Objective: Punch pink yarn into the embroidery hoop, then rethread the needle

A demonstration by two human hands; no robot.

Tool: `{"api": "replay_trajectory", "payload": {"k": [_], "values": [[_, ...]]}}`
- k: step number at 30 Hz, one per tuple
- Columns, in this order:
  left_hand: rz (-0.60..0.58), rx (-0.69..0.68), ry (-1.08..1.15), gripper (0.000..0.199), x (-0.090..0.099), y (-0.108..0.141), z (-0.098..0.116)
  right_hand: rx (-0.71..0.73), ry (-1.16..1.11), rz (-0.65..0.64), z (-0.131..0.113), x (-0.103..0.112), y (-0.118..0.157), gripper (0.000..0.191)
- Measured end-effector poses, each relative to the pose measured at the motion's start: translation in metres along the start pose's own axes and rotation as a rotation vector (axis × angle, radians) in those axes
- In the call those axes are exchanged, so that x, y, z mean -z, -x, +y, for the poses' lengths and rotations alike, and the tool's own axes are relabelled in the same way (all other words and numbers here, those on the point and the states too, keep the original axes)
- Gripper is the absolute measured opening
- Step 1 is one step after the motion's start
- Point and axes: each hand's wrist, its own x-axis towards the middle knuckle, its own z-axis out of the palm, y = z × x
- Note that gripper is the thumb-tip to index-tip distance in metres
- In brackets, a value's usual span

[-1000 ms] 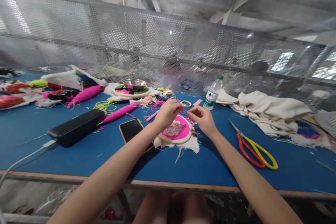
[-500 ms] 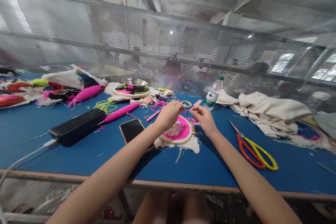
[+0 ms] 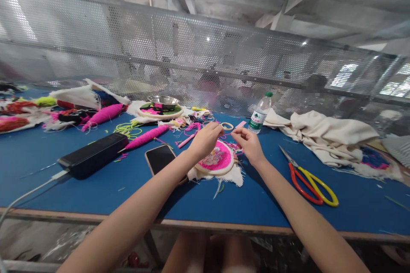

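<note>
A round embroidery hoop with bright pink tufted cloth and a paler centre lies on the table below my hands. Over its upper left edge is my left hand, bent at the wrist with the fingertips pinched together. My right hand sits at the hoop's upper right, thumb and forefinger pressed together. A small gap separates the two sets of fingertips. Whatever they hold is too fine to make out. Loose pink yarn and a pink pen-like tool lie just beyond my left hand.
Scissors with red and yellow handles lie at right, beside cream cloth. A water bottle stands behind my right hand. A phone, black power bank and pink yarn spindle are at left. Perforated metal screen backs the table.
Both hands keep nearly the same place and the same pinched pose. The whole view has shifted very slightly; the hoop and other things stay put.
</note>
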Motion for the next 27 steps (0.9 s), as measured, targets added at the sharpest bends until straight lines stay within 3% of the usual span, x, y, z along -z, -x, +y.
{"api": "replay_trajectory", "payload": {"k": [8,15,20,27], "values": [[0.037,0.067,0.094,0.018,0.0,-0.001,0.001,-0.02,0.027,0.019,0.003,0.003,-0.002,0.025],[0.044,0.157,0.103,0.019,0.002,0.0,0.006,0.166,0.271,0.054,-0.008,-0.004,0.011,0.019],[0.032,0.132,0.038,0.02,0.001,0.001,0.008,0.341,0.47,0.018,-0.012,-0.011,0.02,0.011],[0.016,0.028,-0.013,0.023,-0.001,0.004,0.007,0.346,0.451,-0.05,-0.013,-0.015,0.023,0.011]]}}
